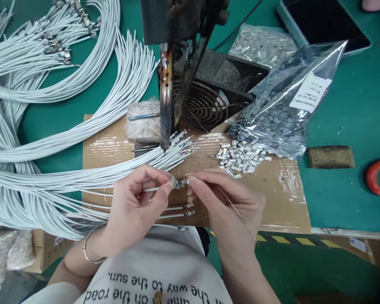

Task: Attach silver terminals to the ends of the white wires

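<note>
My left hand (134,207) is closed in a pinch on a white wire (150,189) near its end. At the fingertips a small metal terminal (178,183) shows. My right hand (232,207) pinches a small flat metal piece at the terminal's right side; fingertips partly hide the contact. A thin wire strand (234,209), perhaps solder, runs across the right hand. Just above both hands, the dark tip of a mounted soldering iron (166,97) points down. Several white wires with metal terminals (188,213) lie below the hands on the cardboard (281,194).
Bundles of white wires (91,114) fill the left side. A heap of small metal tabs (243,157) lies beside a clear bag (281,114). Behind the iron stands a black fan (205,105). At right are a brown sponge-like block (331,157) and a red ring-shaped handle (372,177).
</note>
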The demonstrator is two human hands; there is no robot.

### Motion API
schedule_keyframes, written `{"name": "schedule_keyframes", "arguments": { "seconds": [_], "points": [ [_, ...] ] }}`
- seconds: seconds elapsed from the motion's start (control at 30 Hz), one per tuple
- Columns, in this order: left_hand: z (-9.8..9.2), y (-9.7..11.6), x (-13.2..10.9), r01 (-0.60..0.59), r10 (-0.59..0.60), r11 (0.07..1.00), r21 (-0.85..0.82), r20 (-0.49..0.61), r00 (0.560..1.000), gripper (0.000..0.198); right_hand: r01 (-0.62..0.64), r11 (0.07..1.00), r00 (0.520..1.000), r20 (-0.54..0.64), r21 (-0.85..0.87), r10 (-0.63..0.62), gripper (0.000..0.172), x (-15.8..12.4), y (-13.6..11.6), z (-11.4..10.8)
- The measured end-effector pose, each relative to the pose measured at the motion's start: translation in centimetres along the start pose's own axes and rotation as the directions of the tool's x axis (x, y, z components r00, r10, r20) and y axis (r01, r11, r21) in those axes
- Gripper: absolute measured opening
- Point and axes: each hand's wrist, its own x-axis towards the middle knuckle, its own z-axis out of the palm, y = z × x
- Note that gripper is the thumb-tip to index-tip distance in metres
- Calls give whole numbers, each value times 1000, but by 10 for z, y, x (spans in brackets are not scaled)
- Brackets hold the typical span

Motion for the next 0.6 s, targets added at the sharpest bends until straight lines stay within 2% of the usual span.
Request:
{"name": "schedule_keyframes", "arguments": {
  "seconds": [0.1, 0.4, 0.6],
  "points": [
    [-1, 2, 0, 0, 0, 1000, -8, 15, 1000, 13, -31, 999, 998, 50, 35, 29, 27, 3, -2, 2],
    [-2, 7, 2, -40, 39, 998, 58, 18, 999, 16, -74, 997, 991, 112, -10, 74, 24, 4, -6, -1],
    [-2, 7, 2, -63, 62, 994, 85, 11, 998, 16, -27, 999, 993, 111, -30, 30, 24, 6, -5, 0]
  ]
}}
